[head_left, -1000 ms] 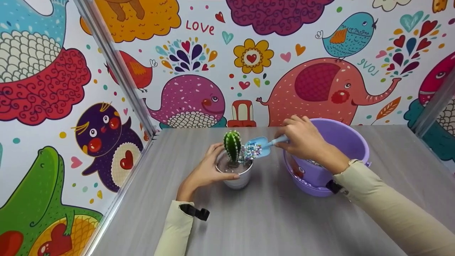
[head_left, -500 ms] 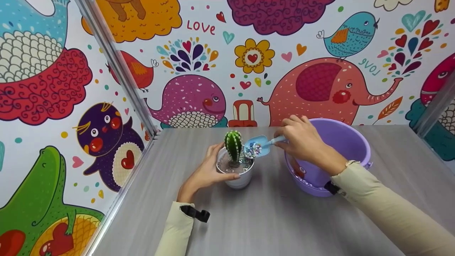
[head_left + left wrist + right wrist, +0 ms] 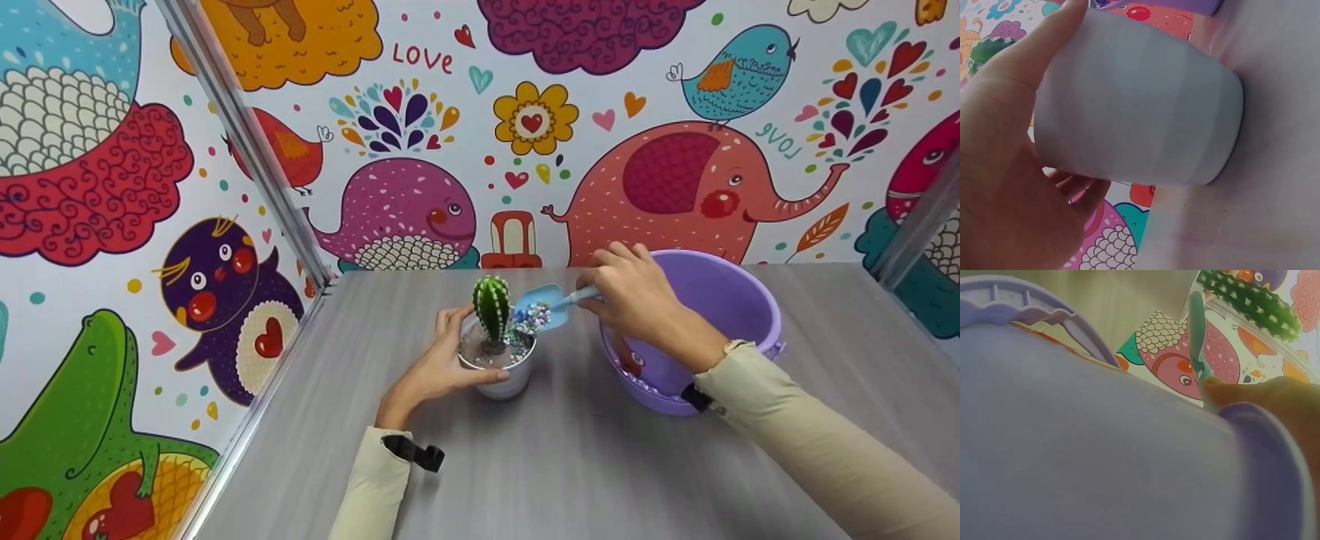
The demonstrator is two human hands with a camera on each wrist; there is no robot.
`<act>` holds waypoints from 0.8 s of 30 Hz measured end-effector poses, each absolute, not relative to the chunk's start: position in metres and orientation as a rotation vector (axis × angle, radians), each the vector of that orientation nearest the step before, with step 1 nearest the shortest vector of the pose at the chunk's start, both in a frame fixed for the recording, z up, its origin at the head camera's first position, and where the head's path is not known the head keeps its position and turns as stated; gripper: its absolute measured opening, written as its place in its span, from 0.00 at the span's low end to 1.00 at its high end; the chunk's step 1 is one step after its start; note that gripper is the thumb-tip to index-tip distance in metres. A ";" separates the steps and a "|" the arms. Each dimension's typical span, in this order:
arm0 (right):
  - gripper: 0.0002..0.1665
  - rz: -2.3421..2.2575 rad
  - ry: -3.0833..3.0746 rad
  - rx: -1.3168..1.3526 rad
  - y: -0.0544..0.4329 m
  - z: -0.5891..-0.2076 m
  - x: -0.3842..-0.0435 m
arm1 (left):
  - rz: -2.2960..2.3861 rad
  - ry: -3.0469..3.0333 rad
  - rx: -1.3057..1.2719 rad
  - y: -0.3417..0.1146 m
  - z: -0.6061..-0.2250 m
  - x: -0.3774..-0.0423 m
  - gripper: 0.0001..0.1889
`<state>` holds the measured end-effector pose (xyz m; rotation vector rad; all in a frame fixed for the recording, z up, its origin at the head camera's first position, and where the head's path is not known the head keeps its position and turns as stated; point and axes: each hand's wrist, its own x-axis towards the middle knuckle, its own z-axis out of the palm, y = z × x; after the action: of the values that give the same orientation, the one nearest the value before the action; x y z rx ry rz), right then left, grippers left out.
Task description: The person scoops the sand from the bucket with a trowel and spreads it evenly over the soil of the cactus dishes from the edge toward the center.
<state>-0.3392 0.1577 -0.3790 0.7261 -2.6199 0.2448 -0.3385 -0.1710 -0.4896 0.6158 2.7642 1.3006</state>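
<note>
A small green cactus [image 3: 492, 309] stands upright in a white pot [image 3: 504, 384], on soil partly covered with coloured beads. My left hand [image 3: 437, 365] grips the pot near its rim, thumb across the front and fingers round the far side. In the left wrist view the pot's plain wall [image 3: 1145, 101] fills the middle. My right hand [image 3: 634, 289] holds a light blue toy shovel [image 3: 556, 316] by the handle. Multicoloured beads [image 3: 534, 318] lie on its blade, whose tip is over the pot's right rim, beside the cactus.
A purple bucket [image 3: 705, 277] stands on the grey table [image 3: 570, 465] under and behind my right forearm. Its wall [image 3: 1095, 439] fills much of the right wrist view. Cartoon-printed panels [image 3: 442, 45] close off the back and left.
Beads slide from the shovel's blade toward the pot, and its tip tilts a little. More beads lie on the soil right of the cactus. The left hand keeps its grip on the pot.
</note>
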 end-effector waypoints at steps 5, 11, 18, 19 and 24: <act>0.14 0.253 -2.565 0.736 0.156 -0.381 -0.339 | 1.309 2.747 0.625 -0.173 -0.489 -0.338 0.66; 0.12 0.244 -2.514 0.733 0.154 -0.384 -0.340 | 1.316 2.747 0.623 -0.176 -0.488 -0.340 0.66; 0.15 0.238 -2.512 0.698 0.149 -0.386 -0.341 | 1.339 2.732 0.627 -0.179 -0.486 -0.340 0.64; 0.15 0.234 -2.507 0.698 0.149 -0.386 -0.341 | 1.339 2.730 0.631 -0.179 -0.486 -0.340 0.64; 0.16 0.197 -2.481 0.694 0.145 -0.387 -0.342 | 1.347 2.712 0.641 -0.181 -0.487 -0.339 0.62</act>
<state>-0.3421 0.1454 -0.3875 0.6936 -2.4806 0.1973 -0.3390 -0.1806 -0.4867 0.6413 2.7118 1.3470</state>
